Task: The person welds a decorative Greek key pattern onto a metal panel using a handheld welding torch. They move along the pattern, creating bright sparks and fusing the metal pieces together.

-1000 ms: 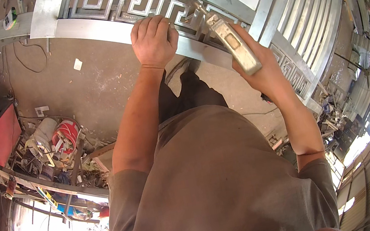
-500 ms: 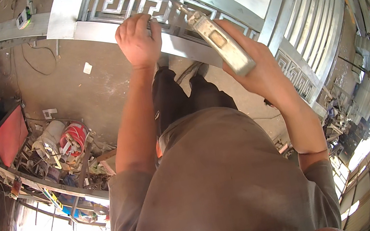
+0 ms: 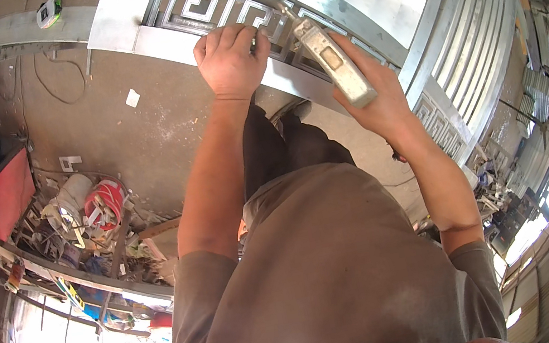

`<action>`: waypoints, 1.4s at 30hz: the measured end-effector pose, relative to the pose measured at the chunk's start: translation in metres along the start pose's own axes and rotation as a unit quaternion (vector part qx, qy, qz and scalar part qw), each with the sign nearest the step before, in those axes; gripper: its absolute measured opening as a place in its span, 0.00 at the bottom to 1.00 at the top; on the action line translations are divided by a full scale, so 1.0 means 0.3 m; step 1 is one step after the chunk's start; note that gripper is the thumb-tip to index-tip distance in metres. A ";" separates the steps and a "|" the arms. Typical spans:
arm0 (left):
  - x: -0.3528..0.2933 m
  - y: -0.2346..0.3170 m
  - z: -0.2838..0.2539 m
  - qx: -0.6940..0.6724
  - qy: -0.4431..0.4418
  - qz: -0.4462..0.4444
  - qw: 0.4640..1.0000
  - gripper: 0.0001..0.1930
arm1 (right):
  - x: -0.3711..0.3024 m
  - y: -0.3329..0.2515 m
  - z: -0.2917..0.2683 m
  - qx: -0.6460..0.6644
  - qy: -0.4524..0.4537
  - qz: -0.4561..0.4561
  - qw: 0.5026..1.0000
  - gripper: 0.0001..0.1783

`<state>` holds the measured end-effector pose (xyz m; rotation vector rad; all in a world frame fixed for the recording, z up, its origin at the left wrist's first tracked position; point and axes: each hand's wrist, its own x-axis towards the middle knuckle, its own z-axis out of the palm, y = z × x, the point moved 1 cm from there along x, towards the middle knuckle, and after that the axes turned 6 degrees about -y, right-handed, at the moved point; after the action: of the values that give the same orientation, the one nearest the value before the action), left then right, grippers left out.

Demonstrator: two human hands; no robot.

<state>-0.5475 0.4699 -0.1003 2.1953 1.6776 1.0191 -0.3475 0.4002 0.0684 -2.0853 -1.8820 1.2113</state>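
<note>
My right hand (image 3: pixel 384 98) is wrapped round a hand-held power tool (image 3: pixel 336 63) with a dusty, pale, boxy body and a thin tip. The tip points away from me, over the fretwork of a bright metal panel (image 3: pixel 156 52). To its left, my left hand (image 3: pixel 231 62) is at the near edge of that panel, back of the hand up and fingers curled. A small dark thing shows between its thumb and forefinger, too small to name. The key-pattern fretwork (image 3: pixel 190 5) runs along the panel beyond both hands.
A tape measure (image 3: pixel 49 11) lies on a metal bar at the far left. On the left stand a red-sided box (image 3: pixel 6 193) and a red bucket (image 3: pixel 105 203) among scrap. A cable (image 3: pixel 63 101) curls on the floor. Slatted metal (image 3: pixel 467 41) extends at the right.
The whole view has shifted, so the panel and both hands appear further right and slightly lower. Against the panel, both hands and the tool stay in about the same places.
</note>
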 end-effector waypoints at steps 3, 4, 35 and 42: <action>0.004 -0.008 -0.007 -0.009 -0.011 -0.005 1.000 0.05 | -0.102 -0.017 -0.019 0.029 0.011 0.016 0.999 0.47; 0.003 -0.019 -0.018 -0.035 -0.024 -0.012 0.999 0.06 | -0.145 -0.031 -0.022 0.041 0.015 0.025 0.999 0.46; 0.099 -0.166 -0.034 0.031 0.043 -0.047 0.997 0.06 | 0.063 -0.095 0.006 -0.023 -0.014 0.021 0.999 0.50; 0.101 -0.169 -0.037 0.028 0.044 -0.046 0.998 0.06 | 0.079 -0.102 0.006 -0.043 -0.017 0.030 0.998 0.50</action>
<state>-0.5901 0.5118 -0.1070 2.1133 1.8493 1.0700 -0.3747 0.4274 0.0722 -2.1935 -1.9317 1.2077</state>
